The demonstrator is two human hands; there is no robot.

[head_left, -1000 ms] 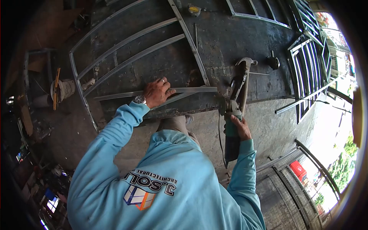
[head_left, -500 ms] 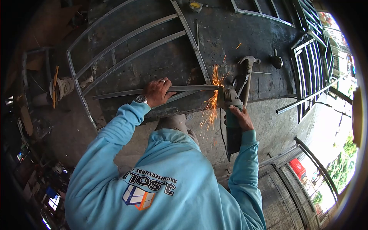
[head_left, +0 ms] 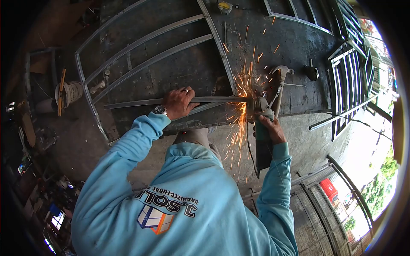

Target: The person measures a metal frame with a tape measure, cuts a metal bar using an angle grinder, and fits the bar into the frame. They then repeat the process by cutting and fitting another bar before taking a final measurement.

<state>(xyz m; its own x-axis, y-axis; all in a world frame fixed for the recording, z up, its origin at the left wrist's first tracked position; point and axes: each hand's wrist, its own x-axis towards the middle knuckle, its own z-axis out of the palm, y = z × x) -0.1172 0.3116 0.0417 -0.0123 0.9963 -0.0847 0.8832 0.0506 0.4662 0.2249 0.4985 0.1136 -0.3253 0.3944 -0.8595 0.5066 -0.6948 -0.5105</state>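
Note:
My left hand (head_left: 180, 103), with a ring and a wristwatch, is closed on a long square metal tube (head_left: 222, 99) near the table's front edge. My right hand (head_left: 273, 129) is wrapped round the green body of an angle grinder (head_left: 263, 147). The grinder's head meets the tube's right end, and bright orange sparks (head_left: 242, 102) spray up and down from there. The sparks partly hide the disc and the contact point. Just beyond the grinder lies a claw hammer (head_left: 279, 81). A welded metal frame (head_left: 218, 48) with curved bars rests behind the tube.
The dark worktable (head_left: 273, 47) also carries a yellow tape measure (head_left: 224, 7) and a small dark object (head_left: 312, 73). Barred metal frames (head_left: 332, 85) stand at the right. A bucket (head_left: 72, 94) sits at the left. A cord (head_left: 363, 124) runs along the table's right side.
The spark spray has grown and spread wider, covering more of the area by the hammer. My right hand and the grinder appear slightly further right. My left hand keeps its grip.

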